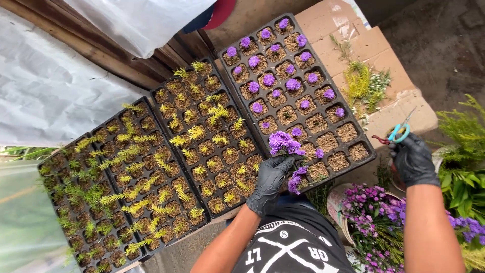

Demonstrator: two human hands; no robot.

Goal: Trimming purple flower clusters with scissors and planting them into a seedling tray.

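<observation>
My left hand [269, 183], in a black glove, grips a small bunch of purple flower cuttings [288, 146] over the near edge of a black seedling tray [348, 108]. That tray holds soil cells, many with single purple cuttings stuck in. My right hand [414, 161], also gloved black, holds scissors with turquoise handles [399, 132] off the tray's right side, blades pointing up and away. Below my right arm stands a potted plant with purple flowers [376, 217].
Two more black trays [151, 101] filled with yellow-green cuttings lie to the left. Flattened cardboard [384, 45] with loose green sprigs sits behind the purple tray. White plastic sheeting [45, 86] covers the left. Green potted foliage [465, 167] crowds the right edge.
</observation>
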